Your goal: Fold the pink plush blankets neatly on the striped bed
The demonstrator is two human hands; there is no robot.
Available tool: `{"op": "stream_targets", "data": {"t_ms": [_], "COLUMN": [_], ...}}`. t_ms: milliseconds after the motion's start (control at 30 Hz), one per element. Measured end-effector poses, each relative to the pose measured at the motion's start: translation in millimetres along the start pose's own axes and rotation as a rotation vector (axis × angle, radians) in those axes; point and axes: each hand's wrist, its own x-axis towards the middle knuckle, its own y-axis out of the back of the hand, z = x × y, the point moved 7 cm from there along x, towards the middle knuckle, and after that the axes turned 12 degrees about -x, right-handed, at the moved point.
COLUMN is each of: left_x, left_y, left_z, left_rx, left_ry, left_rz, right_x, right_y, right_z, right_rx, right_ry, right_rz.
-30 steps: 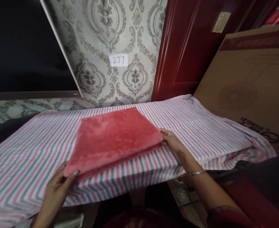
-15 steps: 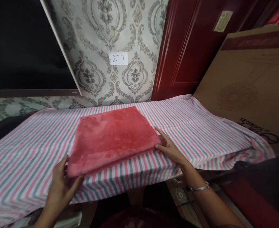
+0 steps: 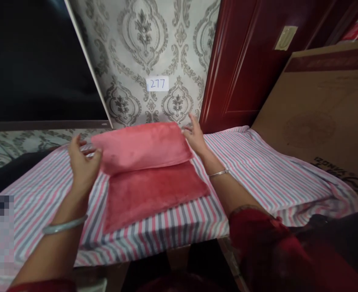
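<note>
A pink plush cloth (image 3: pixel 157 194) lies folded on the striped cover, its lower layer flat near the front edge. Its lighter upper flap (image 3: pixel 142 148) is raised toward the wall. My left hand (image 3: pixel 84 162) is at the flap's left edge, thumb in front and some fingertips hidden at the cloth. At the flap's far right corner, my right hand (image 3: pixel 195 136) has its thumb and lower fingers against the edge, while one finger points up.
The striped cover (image 3: pixel 242 170) drapes over a table against the patterned wall. A black screen (image 3: pixel 39 65) stands at the back left. A large cardboard box (image 3: pixel 315 109) leans at the right by a dark red door (image 3: pixel 242 61). A paper label (image 3: pixel 157 83) reads 277.
Both hands have moved from the cloth's near corners away from me toward the wall. The upper layer has been lifted back, uncovering the darker layer underneath. The view has shifted slightly.
</note>
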Motion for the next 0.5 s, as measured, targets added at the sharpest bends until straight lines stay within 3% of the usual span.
{"op": "stream_targets", "data": {"t_ms": [67, 100, 200, 333, 500], "left_x": [-10.7, -22.7, -63.9, -83.1, -80.2], "left_y": [-29.8, -47.4, -91.8, -105.3, -94.7], "left_z": [2.5, -3.5, -50.1, -89.4, -89.0], "left_rx": [0.122, 0.203, 0.463, 0.584, 0.502], "left_ry": [-0.185, -0.274, -0.338, -0.333, -0.343], "left_rz": [-0.157, -0.277, -0.636, -0.694, -0.693], "right_x": [-14.9, -29.6, -81.3, -109.1, -104.2], "right_y": [-25.7, -44.0, -89.7, -103.4, -91.0], "right_z": [2.2, 3.4, 15.1, 19.8, 18.0], "right_rx": [-0.176, -0.261, -0.493, -0.638, -0.567], "right_ry": [0.010, 0.035, 0.042, 0.030, 0.031], "right_rz": [-0.019, -0.107, -0.387, -0.445, -0.383]}}
